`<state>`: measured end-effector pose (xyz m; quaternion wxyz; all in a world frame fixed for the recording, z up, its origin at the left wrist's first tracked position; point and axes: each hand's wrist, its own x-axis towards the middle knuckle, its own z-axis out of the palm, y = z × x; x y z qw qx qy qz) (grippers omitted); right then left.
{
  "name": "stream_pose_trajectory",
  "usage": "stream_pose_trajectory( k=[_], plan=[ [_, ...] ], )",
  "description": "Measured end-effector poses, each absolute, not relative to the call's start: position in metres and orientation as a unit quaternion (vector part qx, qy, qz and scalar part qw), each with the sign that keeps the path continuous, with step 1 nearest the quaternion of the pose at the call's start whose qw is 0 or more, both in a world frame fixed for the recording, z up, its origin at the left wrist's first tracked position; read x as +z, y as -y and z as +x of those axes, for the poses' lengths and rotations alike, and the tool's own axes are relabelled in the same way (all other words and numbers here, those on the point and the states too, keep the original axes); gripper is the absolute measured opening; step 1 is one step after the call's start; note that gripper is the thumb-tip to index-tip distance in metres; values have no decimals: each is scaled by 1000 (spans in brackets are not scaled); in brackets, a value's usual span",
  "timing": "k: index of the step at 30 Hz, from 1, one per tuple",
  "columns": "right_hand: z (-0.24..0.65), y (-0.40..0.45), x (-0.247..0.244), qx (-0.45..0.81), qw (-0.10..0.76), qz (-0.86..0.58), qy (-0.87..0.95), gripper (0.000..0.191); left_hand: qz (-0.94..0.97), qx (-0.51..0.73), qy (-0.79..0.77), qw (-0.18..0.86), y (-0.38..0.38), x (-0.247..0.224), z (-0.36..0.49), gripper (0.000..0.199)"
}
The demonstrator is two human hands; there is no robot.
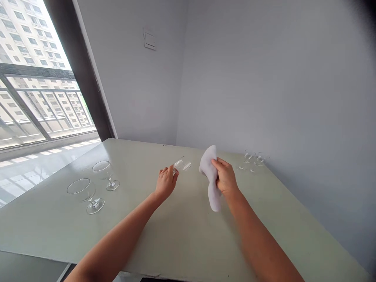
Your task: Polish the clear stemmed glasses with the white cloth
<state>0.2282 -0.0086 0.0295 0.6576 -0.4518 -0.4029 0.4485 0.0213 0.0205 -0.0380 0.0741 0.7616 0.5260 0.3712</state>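
Observation:
My left hand [167, 181] is closed on a clear stemmed glass [182, 163], which it holds tilted with the bowl pointing to the right. Its fingers hide the lower part of that glass. A white cloth [210, 172] is bunched in my right hand [225, 175], with one end sticking up and the other hanging down. The cloth and the held glass are a short way apart. On the left side stand two clear stemmed glasses, a nearer glass [94, 205] and a farther glass [112, 185], both upright.
More clear glasses [248, 156] stand at the far right of the pale table [182, 231], close to the wall [264, 78]. The table's back corner meets the walls. A window with a railing [47, 102] lies to the left.

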Motion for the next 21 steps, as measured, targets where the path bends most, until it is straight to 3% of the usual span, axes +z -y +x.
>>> stream_pose_trajectory(
  k=[2,5,7,14,21],
  plan=[
    [213,16,25,460,591,-467,470,15,780,371,-502,42,-20,-42,21,28],
    [193,24,18,522,460,-482,533,32,790,365,-493,14,-20,-44,19,39],
    [188,27,17,545,421,-475,548,40,796,354,-491,3,-20,-43,17,42],
    [200,28,8,609,382,-392,574,36,841,322,-433,33,-18,-44,19,41],
    [204,26,5,650,434,-379,496,29,848,328,-417,16,-14,-16,9,29]
  ],
)
